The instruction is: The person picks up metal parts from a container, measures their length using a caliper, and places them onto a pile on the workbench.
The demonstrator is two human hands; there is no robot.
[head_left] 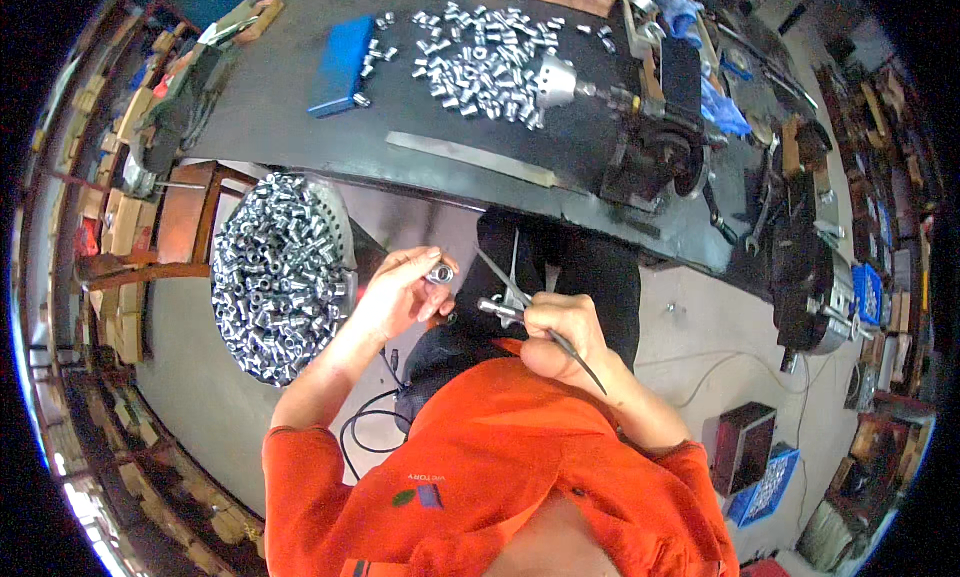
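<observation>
A dark worktop [300, 117] spans the upper view above a grey concrete floor [200, 397]. Crowded shelves [110, 217] line the left wall; more shelves [890, 177] stand on the right. Daylight falls evenly.

Both forearms come up from the lower edge in orange sleeves pushed to the elbows, bent inward so the hands meet in front of the chest. The left hand [400, 292] is raised, palm turned to the right, fingers curled and the thumb and fingertips pinched together at its upper edge. The right hand [562, 327] sits lower and just beside it, closed in a fist-like grip, knuckles up, wrist cocked slightly inward; its fingertips look tucked under, though that is hard to make out here.
</observation>
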